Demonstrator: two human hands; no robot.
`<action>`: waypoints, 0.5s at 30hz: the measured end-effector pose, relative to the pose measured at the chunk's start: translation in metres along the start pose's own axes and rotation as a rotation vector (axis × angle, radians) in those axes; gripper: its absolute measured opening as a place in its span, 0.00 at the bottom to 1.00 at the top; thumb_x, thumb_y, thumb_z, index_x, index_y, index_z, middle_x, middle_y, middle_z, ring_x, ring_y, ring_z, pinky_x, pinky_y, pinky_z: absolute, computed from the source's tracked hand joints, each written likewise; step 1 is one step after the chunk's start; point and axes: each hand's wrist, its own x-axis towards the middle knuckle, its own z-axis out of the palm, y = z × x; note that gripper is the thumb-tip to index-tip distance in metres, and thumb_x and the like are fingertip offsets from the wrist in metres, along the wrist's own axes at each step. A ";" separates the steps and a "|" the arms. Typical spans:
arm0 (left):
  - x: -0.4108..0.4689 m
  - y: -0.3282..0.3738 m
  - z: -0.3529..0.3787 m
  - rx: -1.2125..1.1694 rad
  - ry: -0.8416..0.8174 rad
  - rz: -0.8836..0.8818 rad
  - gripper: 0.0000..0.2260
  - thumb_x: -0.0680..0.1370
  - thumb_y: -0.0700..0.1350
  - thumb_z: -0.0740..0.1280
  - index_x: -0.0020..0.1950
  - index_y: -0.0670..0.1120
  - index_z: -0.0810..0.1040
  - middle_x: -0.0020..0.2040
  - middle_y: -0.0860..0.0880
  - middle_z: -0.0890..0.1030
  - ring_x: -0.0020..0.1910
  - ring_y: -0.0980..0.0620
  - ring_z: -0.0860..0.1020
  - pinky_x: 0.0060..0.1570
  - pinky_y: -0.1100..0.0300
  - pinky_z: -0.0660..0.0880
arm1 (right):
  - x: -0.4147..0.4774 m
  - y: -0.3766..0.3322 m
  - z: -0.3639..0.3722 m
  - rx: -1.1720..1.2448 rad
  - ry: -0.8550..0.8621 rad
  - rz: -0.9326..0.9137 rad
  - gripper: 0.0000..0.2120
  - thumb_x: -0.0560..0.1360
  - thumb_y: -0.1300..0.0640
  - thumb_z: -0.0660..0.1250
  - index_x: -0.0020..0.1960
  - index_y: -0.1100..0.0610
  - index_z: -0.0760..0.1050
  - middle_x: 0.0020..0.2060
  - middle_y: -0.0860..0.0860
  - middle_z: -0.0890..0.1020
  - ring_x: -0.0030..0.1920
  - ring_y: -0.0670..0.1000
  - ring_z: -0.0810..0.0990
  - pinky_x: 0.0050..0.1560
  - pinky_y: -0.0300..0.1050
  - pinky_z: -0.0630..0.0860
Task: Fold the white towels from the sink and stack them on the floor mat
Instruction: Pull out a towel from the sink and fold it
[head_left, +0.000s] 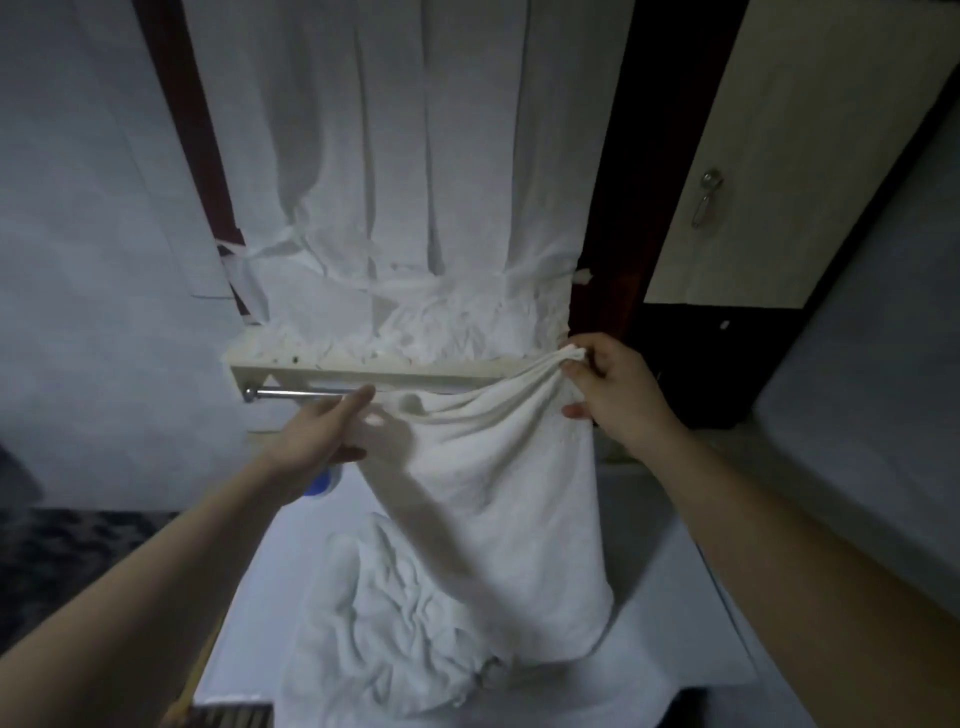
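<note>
Head view, right hand (613, 395) pinching the bunched corner of a white towel (498, 493), left hand (322, 431) touching its edge, fingers straight.

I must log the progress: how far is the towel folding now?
Done: no folded stack shows in this view. In hand: the right hand pinches a bunched corner of a raised white cloth towel; the left hand lies open against its other edge. Left: a crumpled white towel heap below is unfolded.

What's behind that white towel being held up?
Behind the towel, a cream shelf and its metal rail run across, with a white curtain above. The rail's right end and whatever lies lower are covered.
</note>
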 end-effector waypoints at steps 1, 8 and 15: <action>0.001 -0.013 0.000 0.014 0.021 -0.009 0.09 0.81 0.49 0.67 0.49 0.44 0.82 0.49 0.45 0.85 0.48 0.48 0.82 0.49 0.51 0.81 | -0.003 0.010 0.004 -0.006 -0.012 0.014 0.09 0.81 0.58 0.64 0.50 0.45 0.77 0.56 0.49 0.79 0.52 0.49 0.80 0.42 0.47 0.84; 0.001 -0.085 -0.001 0.223 0.043 0.005 0.03 0.78 0.36 0.67 0.49 0.39 0.73 0.50 0.40 0.79 0.48 0.41 0.81 0.39 0.52 0.83 | -0.018 0.079 0.019 -0.027 -0.067 0.100 0.08 0.80 0.61 0.65 0.53 0.48 0.77 0.55 0.53 0.80 0.50 0.49 0.80 0.40 0.45 0.81; -0.005 -0.132 0.008 0.670 -0.051 0.061 0.10 0.74 0.35 0.68 0.48 0.46 0.87 0.51 0.48 0.86 0.44 0.50 0.84 0.50 0.56 0.80 | -0.037 0.130 0.026 -0.135 -0.156 0.141 0.10 0.78 0.62 0.66 0.48 0.47 0.79 0.46 0.48 0.84 0.48 0.52 0.83 0.47 0.51 0.82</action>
